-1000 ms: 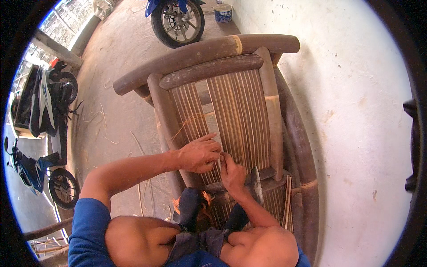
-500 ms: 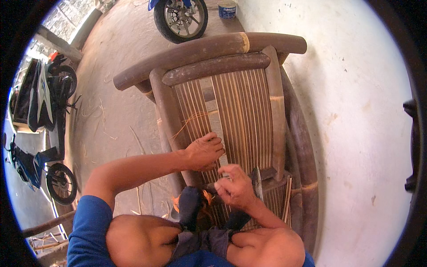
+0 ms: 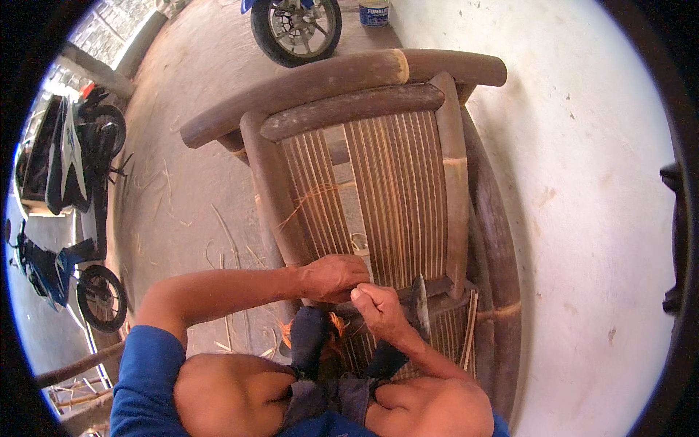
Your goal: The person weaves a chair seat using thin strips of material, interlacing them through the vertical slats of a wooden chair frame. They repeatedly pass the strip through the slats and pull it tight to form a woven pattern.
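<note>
A brown bamboo chair frame [image 3: 255, 182] with panels of thin bamboo slats [image 3: 400, 197] stands before me, and a long gap runs between the slats. My left hand [image 3: 336, 278] is closed over the lower end of the gap, its fingers curled down. Touching or almost touching it, my right hand [image 3: 382, 313] is closed with the thumb pressed on the fingers. What either hand grips is too small or hidden. Beside my right hand a metal blade [image 3: 421, 304] rests upright against the lower rail. Thin orange strands [image 3: 317, 195] lie across the left slats.
Loose thin strips [image 3: 470, 328] lie at the chair's right side, near the white wall [image 3: 597, 240]. Orange fibres [image 3: 337, 324] show by my foot. Two motorbikes [image 3: 69, 160] stand at left; a wheel [image 3: 297, 29] and a blue tin [image 3: 374, 13] are beyond the chair.
My left hand has moved down toward the lower rail. My right hand has turned and closed, and the two hands have come together.
</note>
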Demonstrator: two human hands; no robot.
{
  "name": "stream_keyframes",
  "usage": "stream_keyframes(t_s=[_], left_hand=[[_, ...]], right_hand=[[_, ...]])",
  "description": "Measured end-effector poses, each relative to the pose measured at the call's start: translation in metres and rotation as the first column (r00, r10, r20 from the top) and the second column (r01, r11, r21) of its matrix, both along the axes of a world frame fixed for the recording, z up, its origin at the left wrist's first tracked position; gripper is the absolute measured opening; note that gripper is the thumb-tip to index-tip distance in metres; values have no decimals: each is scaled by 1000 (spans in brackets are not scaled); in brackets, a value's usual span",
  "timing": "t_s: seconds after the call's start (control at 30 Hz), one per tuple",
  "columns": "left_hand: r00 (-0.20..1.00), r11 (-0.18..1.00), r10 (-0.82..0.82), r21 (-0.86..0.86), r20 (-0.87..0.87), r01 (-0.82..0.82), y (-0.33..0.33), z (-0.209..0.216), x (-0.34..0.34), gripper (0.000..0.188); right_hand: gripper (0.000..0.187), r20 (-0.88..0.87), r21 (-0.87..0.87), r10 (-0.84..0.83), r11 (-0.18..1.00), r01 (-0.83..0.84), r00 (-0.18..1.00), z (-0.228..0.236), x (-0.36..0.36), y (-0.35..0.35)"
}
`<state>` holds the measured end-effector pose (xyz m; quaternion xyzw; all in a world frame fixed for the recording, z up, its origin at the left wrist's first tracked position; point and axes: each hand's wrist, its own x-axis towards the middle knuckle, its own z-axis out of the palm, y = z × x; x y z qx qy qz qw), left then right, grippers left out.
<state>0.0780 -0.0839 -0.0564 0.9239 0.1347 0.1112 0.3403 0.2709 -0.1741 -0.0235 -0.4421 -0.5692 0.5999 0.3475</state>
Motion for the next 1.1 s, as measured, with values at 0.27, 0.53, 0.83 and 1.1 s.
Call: stream_keyframes(t_s=[0.27, 0.53, 0.83, 1.1], left_hand=[[990, 861, 102, -490, -97, -136, 13, 2, 8, 26], [999, 977, 19, -211, -43, -28, 18, 10, 5, 30], [961, 829, 97, 556, -259, 66, 63, 30, -22, 56], [971, 744, 67, 659, -231, 106, 73, 28, -5, 24]], right_hand=[[39, -186, -160, -173, 977, 144, 967, 22, 2, 36], [39, -449, -373, -478, 868, 327, 755, -9, 19, 20], [36, 329, -195, -232, 932, 306, 915, -48, 27, -35], [36, 322, -35, -300, 944, 328, 898, -70, 9, -41]])
